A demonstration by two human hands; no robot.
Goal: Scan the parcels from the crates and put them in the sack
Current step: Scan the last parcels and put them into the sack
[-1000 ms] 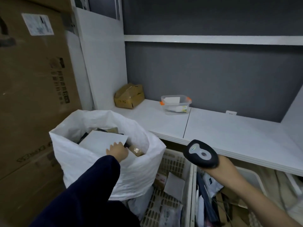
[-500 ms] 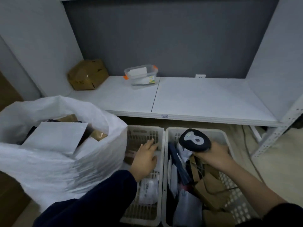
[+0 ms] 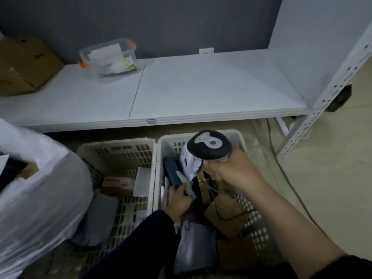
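One parcel (image 3: 171,172) gripped, scanner (image 3: 209,144) poised.
The left hand (image 3: 178,200) curls its fingers round the dark blue parcel in the right crate (image 3: 240,137), long side running toward the shelf (image 3: 201,87); the right hand (image 3: 231,170) clamps the scanner just above it, sack (image 3: 46,188) off left.

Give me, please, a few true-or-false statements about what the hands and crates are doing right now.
1. The right hand holds the scanner. True.
2. The left hand reaches into the sack. False: it grips a dark parcel in the right crate.
3. The left crate is empty. False: it holds parcels.
4. A clear tub stands on the shelf. True.
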